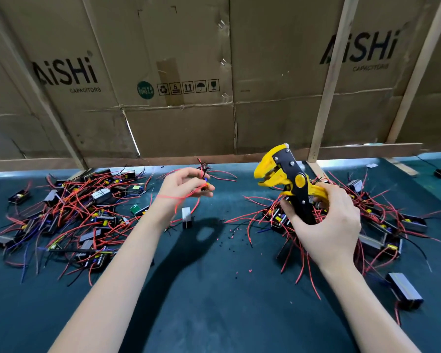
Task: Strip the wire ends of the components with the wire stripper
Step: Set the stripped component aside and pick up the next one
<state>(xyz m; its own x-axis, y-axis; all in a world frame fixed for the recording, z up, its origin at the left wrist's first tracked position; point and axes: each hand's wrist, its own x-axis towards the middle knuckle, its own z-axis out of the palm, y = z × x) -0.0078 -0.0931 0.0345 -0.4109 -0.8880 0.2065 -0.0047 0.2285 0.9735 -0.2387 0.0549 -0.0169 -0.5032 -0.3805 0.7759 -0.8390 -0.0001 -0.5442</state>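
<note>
Flattened cardboard boxes [178, 72] printed "AiSHi CAPACITORS" fill the whole upper half of the frame, braced by pale wooden slats [327, 80]. Below them a dark teal mat [214, 301] covers the table across the lower half. On the mat at left centre lies a big tangled pile of components [71, 215] — small dark cased boards trailing red, black and blue wires. A second pile [382, 225] spreads at right centre, partly hidden behind the right hand.

The right hand [326, 225], at centre right, is wrapped around the handles of the yellow-and-black wire stripper [288, 179], held up off the mat with its jaws pointing toward the upper left and standing apart. The left hand [181, 187], just left of centre, has its fingers curled, pinching one component [205, 180] by its red wires, raised above the mat; a red wire loops across the wrist. Stripper and component are near each other but not touching.

Between the arms, tiny red and black insulation scraps [236, 238] dot the mat.
</note>
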